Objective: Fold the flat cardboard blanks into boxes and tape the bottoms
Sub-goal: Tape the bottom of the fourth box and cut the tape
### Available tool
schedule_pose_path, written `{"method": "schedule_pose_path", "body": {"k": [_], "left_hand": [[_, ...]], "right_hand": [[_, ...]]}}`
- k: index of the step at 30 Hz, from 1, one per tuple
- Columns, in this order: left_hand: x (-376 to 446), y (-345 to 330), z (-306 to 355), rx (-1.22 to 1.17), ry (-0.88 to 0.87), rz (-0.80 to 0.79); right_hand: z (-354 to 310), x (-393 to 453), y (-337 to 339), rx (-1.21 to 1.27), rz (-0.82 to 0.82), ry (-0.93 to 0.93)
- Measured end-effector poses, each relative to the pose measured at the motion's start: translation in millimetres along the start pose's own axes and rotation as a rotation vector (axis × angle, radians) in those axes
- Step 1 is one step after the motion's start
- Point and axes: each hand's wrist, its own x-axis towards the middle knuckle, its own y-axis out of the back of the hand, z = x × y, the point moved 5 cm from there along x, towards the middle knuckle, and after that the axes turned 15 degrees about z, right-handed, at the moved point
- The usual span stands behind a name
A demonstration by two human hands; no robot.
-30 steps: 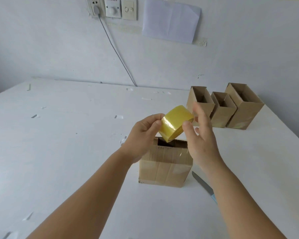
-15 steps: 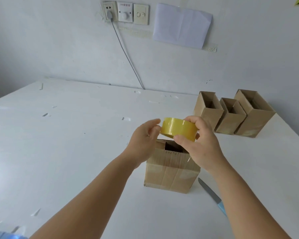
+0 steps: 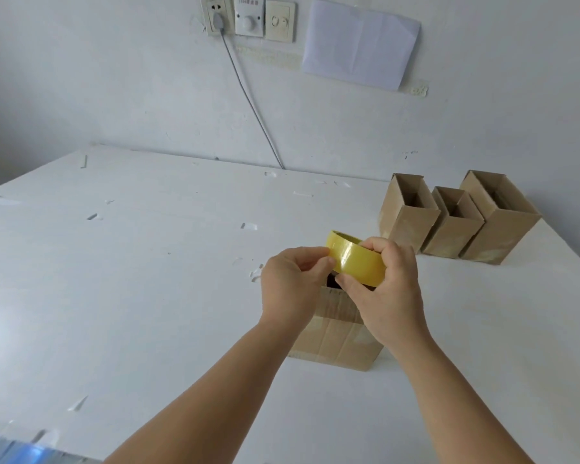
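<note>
Yellow tape roll (image 3: 357,262), held in the air above the near cardboard box (image 3: 335,336), its open core facing up and away from the camera. Right hand (image 3: 387,293): fingers curled over the roll's far rim, thumb under its near edge, so the roll is gripped from the right. Left hand (image 3: 292,286): fingers bent, thumb and fingertips pinched against the roll's left face; whether they hold a loose tape end cannot be told.

Near cardboard box: upright on the white worktop (image 3: 131,296), directly below the hands, which cover most of its top; a dark opening shows between the two hands, and clear tape runs across its front wall.

Three further cardboard boxes stand upright with open tops at the worktop's far right, close to the wall: left box (image 3: 407,212), middle box (image 3: 454,226) and right box (image 3: 498,219). The three stand side by side, apparently touching, well apart from the near box.

Small white scraps (image 3: 248,226) lie scattered on the worktop.

On the wall behind: a socket (image 3: 216,15) with a grey plug and cable (image 3: 248,98) running down to the worktop's back edge, a dial switch (image 3: 248,16), a second switch plate (image 3: 279,21), and a white paper sheet (image 3: 359,45) fixed beside them.
</note>
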Motion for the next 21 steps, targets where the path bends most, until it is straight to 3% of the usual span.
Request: {"method": "schedule_pose_path", "body": {"k": [7,15,21], "left_hand": [[10.5,-2.1,-0.8,0.007,0.04,-0.011],[10.3,-7.6,12.5,0.279,-0.297,-0.028],[9.9,-8.9,10.0,0.233,-0.291,-0.086]], "right_hand": [[-2.8,-1.3,0.8,-0.016,0.024,0.029],[-1.7,4.8,0.6,-0.066,0.004,0.039],[-5.3,7.8,1.5,-0.1,0.038,0.134]]}}
